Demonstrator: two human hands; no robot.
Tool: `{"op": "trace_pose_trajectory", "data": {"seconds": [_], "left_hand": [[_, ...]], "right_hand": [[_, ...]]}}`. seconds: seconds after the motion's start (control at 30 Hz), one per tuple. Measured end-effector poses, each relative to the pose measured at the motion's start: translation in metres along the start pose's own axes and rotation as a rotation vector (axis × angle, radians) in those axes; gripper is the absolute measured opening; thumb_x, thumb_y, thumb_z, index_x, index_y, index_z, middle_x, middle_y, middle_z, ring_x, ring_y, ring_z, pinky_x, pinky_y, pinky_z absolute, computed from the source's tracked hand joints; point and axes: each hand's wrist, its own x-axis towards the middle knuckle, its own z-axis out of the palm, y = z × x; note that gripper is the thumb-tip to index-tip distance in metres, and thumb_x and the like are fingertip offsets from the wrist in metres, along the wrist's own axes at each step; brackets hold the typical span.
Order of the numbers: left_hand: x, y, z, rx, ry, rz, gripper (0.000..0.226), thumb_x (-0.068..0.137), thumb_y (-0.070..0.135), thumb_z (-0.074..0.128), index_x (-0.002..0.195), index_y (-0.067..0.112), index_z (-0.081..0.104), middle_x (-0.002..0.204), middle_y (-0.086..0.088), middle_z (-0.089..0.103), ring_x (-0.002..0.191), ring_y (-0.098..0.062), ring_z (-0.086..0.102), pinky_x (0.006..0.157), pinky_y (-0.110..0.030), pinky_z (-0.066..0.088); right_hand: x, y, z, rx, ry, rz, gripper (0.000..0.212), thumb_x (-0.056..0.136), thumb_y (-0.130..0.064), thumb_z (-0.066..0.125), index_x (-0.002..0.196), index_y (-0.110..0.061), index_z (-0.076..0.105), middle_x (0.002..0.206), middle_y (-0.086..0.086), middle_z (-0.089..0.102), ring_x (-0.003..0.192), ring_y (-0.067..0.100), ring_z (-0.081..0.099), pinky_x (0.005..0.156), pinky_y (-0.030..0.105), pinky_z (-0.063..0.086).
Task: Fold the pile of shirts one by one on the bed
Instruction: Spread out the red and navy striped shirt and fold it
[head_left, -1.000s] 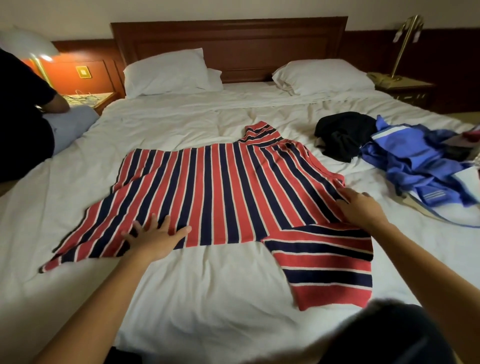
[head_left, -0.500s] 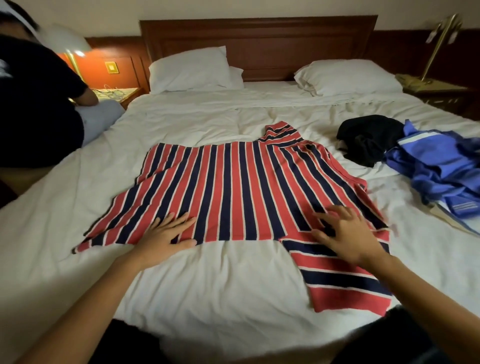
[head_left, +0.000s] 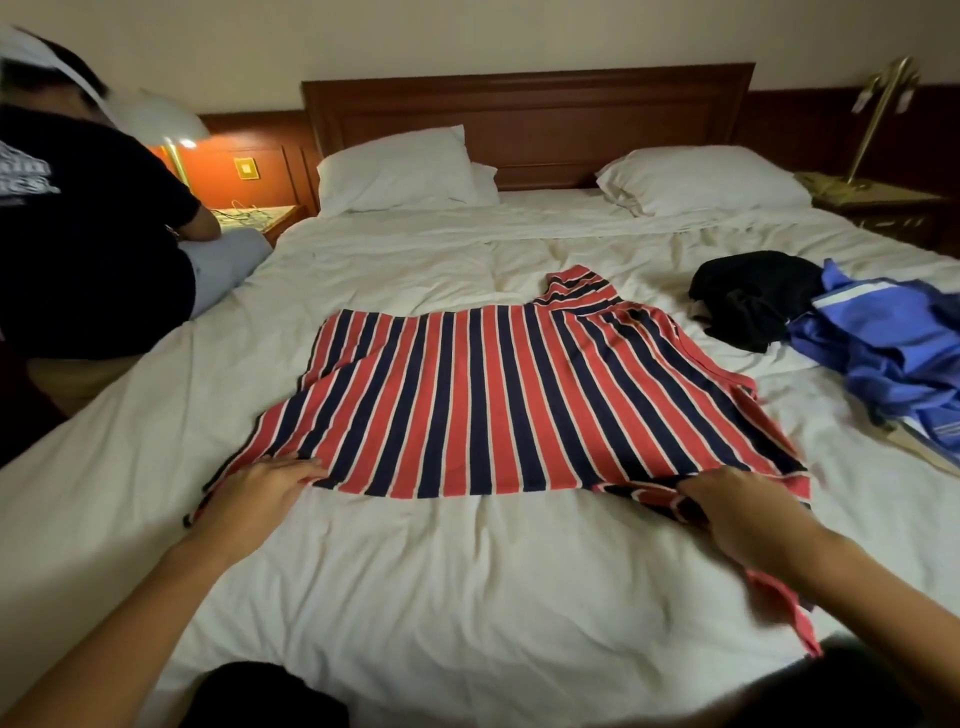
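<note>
While both hands sit on its near edge, the striped shirt (head_left: 493, 405) lies spread flat on the bed (head_left: 467, 597), just past mid-mattress. Its broad span runs left to right across the person. The collar (head_left: 574, 286) is on the far side, towards the headboard (head_left: 524, 124).

Left hand (head_left: 254, 499): placed on the near-left corner, fingers close together and laid flat on the cloth, pointing right along the edge. The thumb is hidden.

Right hand (head_left: 743, 514): at the near-right corner, fingers curled into a bunch of cloth where the sleeve (head_left: 779, 613) joins the body. The sleeve trails below the wrist towards the mattress edge.

Governing relation: the cloth extends away from both sets of fingers, towards the headboard, and the near edge runs straight between the hands. The right hand is the one nearer the loose sleeve. In my judgement the next fold brings that sleeve inward over the body, with the left hand acting as anchor.

Remaining pile: a black garment (head_left: 753, 296) and a blue garment (head_left: 883, 353), touching, lie well to the right.

Another person (head_left: 78, 234) sits at the left edge.
</note>
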Motion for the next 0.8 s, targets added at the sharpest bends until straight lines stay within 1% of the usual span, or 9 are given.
{"op": "trace_pose_trajectory", "data": {"seconds": [0.07,0.1,0.17,0.3,0.43,0.5,0.63,0.7,0.8], "left_hand": [[0.006,-0.01,-0.005,-0.054,0.074,-0.121,0.022,0.092,0.006,0.066,0.108,0.02,0.073,0.094,-0.001,0.075,0.085,-0.029,0.07,0.07,-0.035,0.054],[0.011,-0.012,-0.008,-0.082,0.11,-0.155,0.019,0.093,0.007,0.066,0.105,0.02,0.072,0.09,-0.001,0.074,0.08,-0.029,0.069,0.067,-0.035,0.052],[0.03,-0.013,-0.013,-0.117,0.197,-0.152,0.014,0.094,0.007,0.064,0.103,0.017,0.069,0.09,-0.002,0.074,0.075,-0.027,0.068,0.066,-0.037,0.053],[0.091,-0.012,-0.027,-0.083,0.254,-0.156,0.009,0.099,0.021,0.057,0.104,0.022,0.065,0.091,0.001,0.072,0.073,-0.024,0.063,0.066,-0.037,0.053],[0.164,-0.014,-0.03,0.04,0.19,-0.181,0.019,0.099,0.028,0.058,0.113,0.018,0.066,0.103,-0.004,0.069,0.085,-0.026,0.063,0.072,-0.037,0.05],[0.188,-0.022,-0.022,0.113,0.052,-0.222,0.028,0.093,0.036,0.066,0.116,0.021,0.064,0.108,-0.004,0.065,0.095,-0.028,0.063,0.081,-0.041,0.051],[0.19,-0.056,0.01,0.16,-0.25,-0.422,0.064,0.077,0.067,0.071,0.128,0.031,0.058,0.129,-0.003,0.059,0.112,-0.028,0.059,0.097,-0.045,0.047],[0.183,-0.071,0.024,-0.027,-0.165,-0.47,0.06,0.078,0.054,0.077,0.125,0.02,0.063,0.12,-0.008,0.065,0.1,-0.028,0.061,0.087,-0.043,0.05],[0.176,-0.079,0.036,-0.179,0.057,-0.502,0.022,0.084,0.034,0.079,0.08,0.016,0.067,0.078,-0.008,0.067,0.069,-0.026,0.058,0.062,-0.037,0.042]], "right_hand": [[0.018,0.02,-0.014,-0.112,-0.063,0.08,0.023,0.1,-0.039,0.044,0.105,-0.029,0.064,0.101,-0.005,0.066,0.092,0.019,0.067,0.074,0.03,0.051],[0.031,0.028,-0.022,-0.159,-0.064,0.116,0.019,0.097,-0.023,0.047,0.106,-0.028,0.063,0.1,-0.005,0.065,0.094,0.021,0.067,0.071,0.03,0.049],[0.061,0.042,-0.036,-0.186,0.014,0.157,0.023,0.094,-0.014,0.05,0.103,-0.031,0.063,0.097,-0.003,0.064,0.093,0.023,0.067,0.067,0.028,0.042],[0.144,0.056,-0.055,-0.21,0.231,0.14,0.023,0.097,-0.022,0.051,0.113,-0.032,0.063,0.107,0.003,0.068,0.1,0.028,0.066,0.085,0.039,0.045],[0.224,0.054,-0.065,-0.209,0.407,0.166,0.046,0.094,-0.021,0.054,0.139,-0.028,0.049,0.126,0.008,0.057,0.118,0.032,0.049,0.095,0.045,0.036],[0.244,0.047,-0.048,-0.086,0.36,0.23,0.06,0.093,-0.024,0.057,0.149,-0.03,0.037,0.143,0.011,0.044,0.129,0.035,0.039,0.104,0.05,0.034],[0.249,0.054,0.028,0.085,0.111,0.285,0.07,0.095,-0.059,0.049,0.154,-0.045,0.014,0.163,0.009,0.017,0.149,0.037,0.016,0.117,0.059,0.019],[0.242,0.074,0.054,0.167,0.08,0.383,0.07,0.094,-0.068,0.04,0.154,-0.042,0.015,0.162,0.012,0.021,0.146,0.039,0.022,0.117,0.058,0.019],[0.244,0.097,0.065,0.242,0.167,0.503,0.075,0.09,-0.074,0.039,0.151,-0.031,0.03,0.153,0.019,0.037,0.138,0.043,0.034,0.113,0.057,0.026]]}}
